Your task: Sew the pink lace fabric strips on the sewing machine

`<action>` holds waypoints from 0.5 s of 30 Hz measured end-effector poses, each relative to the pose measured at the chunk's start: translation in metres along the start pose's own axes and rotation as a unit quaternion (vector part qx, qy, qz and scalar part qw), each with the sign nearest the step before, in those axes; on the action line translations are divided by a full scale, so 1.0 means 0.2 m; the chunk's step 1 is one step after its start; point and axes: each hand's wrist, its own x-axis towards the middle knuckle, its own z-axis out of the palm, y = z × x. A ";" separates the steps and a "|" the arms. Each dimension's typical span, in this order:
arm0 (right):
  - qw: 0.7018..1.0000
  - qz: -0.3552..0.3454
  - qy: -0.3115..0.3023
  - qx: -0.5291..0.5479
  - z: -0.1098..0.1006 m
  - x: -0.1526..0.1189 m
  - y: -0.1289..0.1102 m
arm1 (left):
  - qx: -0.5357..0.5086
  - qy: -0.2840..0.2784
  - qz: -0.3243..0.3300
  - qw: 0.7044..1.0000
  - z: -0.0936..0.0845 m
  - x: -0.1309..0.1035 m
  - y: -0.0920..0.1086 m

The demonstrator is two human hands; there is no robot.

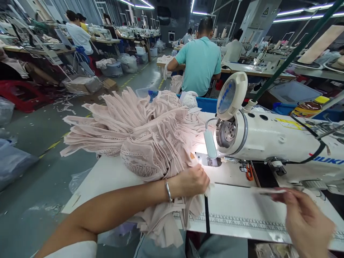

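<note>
My left hand (197, 181), a bracelet on its wrist, is closed on the edge of a pale pink fabric piece (197, 206) just in front of the sewing machine's needle area. A big heap of pale pink lace-trimmed garment pieces (150, 132) lies beside and behind that forearm, stacked in folds. Over the table's right side my right hand (309, 215) pinches a thin pale strip (268, 191), smeared by motion, so its exact kind is unclear. The white sewing machine (279, 138) stands to the right, its lamp lighting the metal needle plate (208, 160).
An orange-handled tool (249, 172) lies by the machine bed. A printed ruler (242, 221) runs along the table's front edge. A bottle with a yellow cap (309, 107) stands behind the machine. A co-worker in a turquoise shirt (200, 66) sits ahead, facing away.
</note>
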 end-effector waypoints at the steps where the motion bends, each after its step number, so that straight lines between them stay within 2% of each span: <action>1: 0.997 -0.018 -0.072 0.031 0.07 0.01 -0.08 | -0.010 0.011 0.019 1.000 0.00 0.03 0.03; 3: 0.982 -0.065 -0.167 0.064 0.21 0.05 -0.19 | -0.009 0.028 0.035 0.999 -0.01 0.07 0.09; 5: 0.972 -0.104 -0.207 0.026 0.35 0.11 -0.22 | -0.010 0.023 0.035 0.999 -0.03 0.08 0.13; 8: 0.958 -0.216 -0.169 -0.082 0.49 0.16 -0.21 | -0.017 -0.032 -0.007 0.999 -0.06 0.07 0.13; 11: 0.926 -0.315 -0.127 -0.166 0.53 0.13 -0.22 | 0.021 -0.067 -0.074 0.995 -0.06 0.04 0.09; 15: 0.891 -0.383 -0.156 -0.188 0.52 0.04 -0.29 | 0.019 -0.078 -0.121 0.989 -0.02 0.04 0.07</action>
